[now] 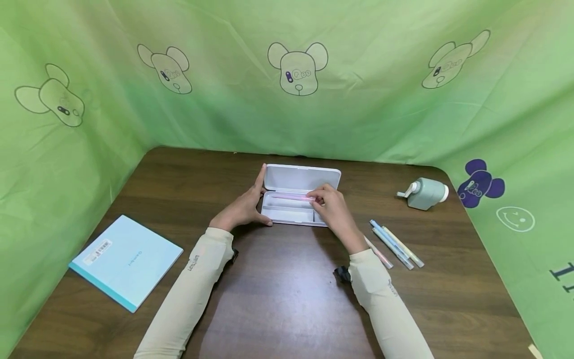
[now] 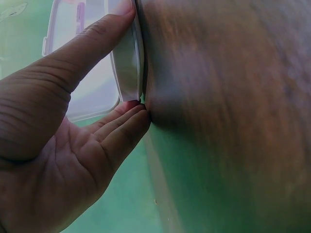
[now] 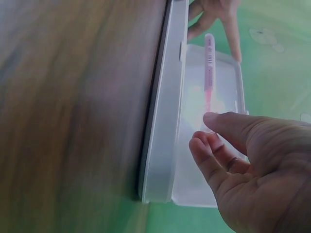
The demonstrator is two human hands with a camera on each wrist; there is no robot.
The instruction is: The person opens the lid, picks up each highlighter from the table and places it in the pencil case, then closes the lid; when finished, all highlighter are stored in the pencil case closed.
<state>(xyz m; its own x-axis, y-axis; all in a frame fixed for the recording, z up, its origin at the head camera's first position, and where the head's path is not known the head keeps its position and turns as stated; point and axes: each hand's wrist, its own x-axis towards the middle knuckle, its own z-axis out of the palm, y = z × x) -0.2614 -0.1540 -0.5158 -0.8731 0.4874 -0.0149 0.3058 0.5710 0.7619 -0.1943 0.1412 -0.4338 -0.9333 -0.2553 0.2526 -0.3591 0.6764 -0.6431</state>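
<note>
Being pinched by the thumb and fingers of the right hand (image 1: 335, 209), a pink pen (image 1: 287, 196) is held by its right end. The pen is seen at the long back part of a white case (image 1: 282, 215), lying in line with it. It cannot be told if the bottom of the case is touched by the pen. The case is set near the middle of the far edge of the brown surface (image 1: 287, 304), and its lid (image 1: 293, 178) is tipped up at the back. The front of the case is split by a thin wall into a long part on the left and a small part on the right.

The left end of the case is touched by the left hand (image 1: 244, 207). Its fingers are held out quite straight, and its thumb is put at the near left corner of the case.

Blue pens (image 1: 394, 247) and a yellow pen (image 1: 403, 245) are laid side by side toward the right edge of the surface. A red-pink pen (image 1: 382, 255) is partly hidden by the right sleeve (image 1: 381, 294). A gray-green bottle (image 1: 423, 194) is placed near the far right corner. A light blue notebook (image 1: 134, 259) is laid by the left edge, with one corner reaching that edge.
</note>
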